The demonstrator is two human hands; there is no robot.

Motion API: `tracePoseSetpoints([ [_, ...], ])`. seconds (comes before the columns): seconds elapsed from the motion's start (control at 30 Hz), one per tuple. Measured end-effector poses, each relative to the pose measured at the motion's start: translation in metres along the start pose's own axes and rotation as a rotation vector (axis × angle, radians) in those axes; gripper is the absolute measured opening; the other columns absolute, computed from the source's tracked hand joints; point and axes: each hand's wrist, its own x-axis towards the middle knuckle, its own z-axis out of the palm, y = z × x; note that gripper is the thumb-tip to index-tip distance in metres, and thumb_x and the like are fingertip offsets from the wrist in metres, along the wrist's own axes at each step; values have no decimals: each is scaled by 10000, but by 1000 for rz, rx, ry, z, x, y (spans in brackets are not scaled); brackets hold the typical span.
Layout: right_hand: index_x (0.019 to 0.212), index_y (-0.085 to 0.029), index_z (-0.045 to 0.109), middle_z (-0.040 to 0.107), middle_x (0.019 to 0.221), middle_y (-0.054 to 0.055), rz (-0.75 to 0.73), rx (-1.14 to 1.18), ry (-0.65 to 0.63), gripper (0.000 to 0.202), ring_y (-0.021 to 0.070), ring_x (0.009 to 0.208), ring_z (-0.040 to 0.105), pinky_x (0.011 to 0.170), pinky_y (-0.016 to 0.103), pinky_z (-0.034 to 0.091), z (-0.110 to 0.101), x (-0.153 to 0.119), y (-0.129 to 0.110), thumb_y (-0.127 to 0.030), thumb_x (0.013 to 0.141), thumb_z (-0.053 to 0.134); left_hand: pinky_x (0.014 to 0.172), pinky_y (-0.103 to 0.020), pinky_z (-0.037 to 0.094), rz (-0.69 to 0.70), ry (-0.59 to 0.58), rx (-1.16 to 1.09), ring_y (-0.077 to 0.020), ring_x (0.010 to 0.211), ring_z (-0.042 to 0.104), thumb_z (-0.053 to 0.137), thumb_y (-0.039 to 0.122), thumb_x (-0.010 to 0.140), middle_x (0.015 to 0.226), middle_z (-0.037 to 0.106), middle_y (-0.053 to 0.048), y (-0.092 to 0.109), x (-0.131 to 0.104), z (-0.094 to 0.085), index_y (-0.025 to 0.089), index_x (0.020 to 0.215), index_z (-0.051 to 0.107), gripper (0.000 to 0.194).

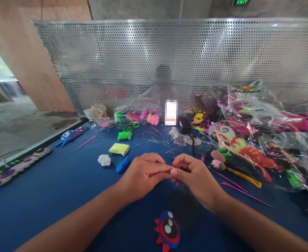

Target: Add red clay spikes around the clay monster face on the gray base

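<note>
In the middle of the head view my two hands meet above the blue table. A small piece of red modelling clay (151, 174) shows between the fingers of my left hand (140, 176), most of it hidden. The thumb and fingers of my right hand (194, 175) pinch at the same spot, against the left fingertips. Below them lies a blue and red clay figure (166, 229) with one big eye and red spikes. Left of my left hand are a lump of blue clay (123, 164), a white clay lump (104, 160) and a yellow clay packet (119, 149).
Pink modelling sticks (247, 194) and a yellow-handled tool (244, 176) lie at right, before a heap of plastic bags (272, 140). Thin pins (166, 143) are scattered beyond my hands, near a black box (184, 125). A perforated metal screen (111, 56) closes the back; a person sits behind it.
</note>
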Motion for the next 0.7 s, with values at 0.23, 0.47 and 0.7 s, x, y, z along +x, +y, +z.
tracePoseSetpoints([
  [0.23,764,-161,684,624,616,9,55,-84,-32,244,106,546,535,532,246,408,1,-2,0,-396,825,662,673,-201,485,-27,86,-58,-86,722,614,698,209,817,783,674,4,2,1,-2,209,863,740,62],
  [0.47,830,-191,740,658,681,23,-57,-386,-132,233,116,569,559,545,254,423,-2,-3,-9,-377,863,604,657,-210,477,-40,70,-8,-98,727,612,718,256,802,780,672,2,-2,2,-2,185,796,706,72],
  [0.7,728,-176,696,548,574,-20,-24,-381,-80,235,96,524,457,497,237,333,-4,-3,-11,-383,829,645,677,-212,501,84,76,41,-106,748,633,668,231,846,804,705,-6,2,1,-2,196,935,727,112],
])
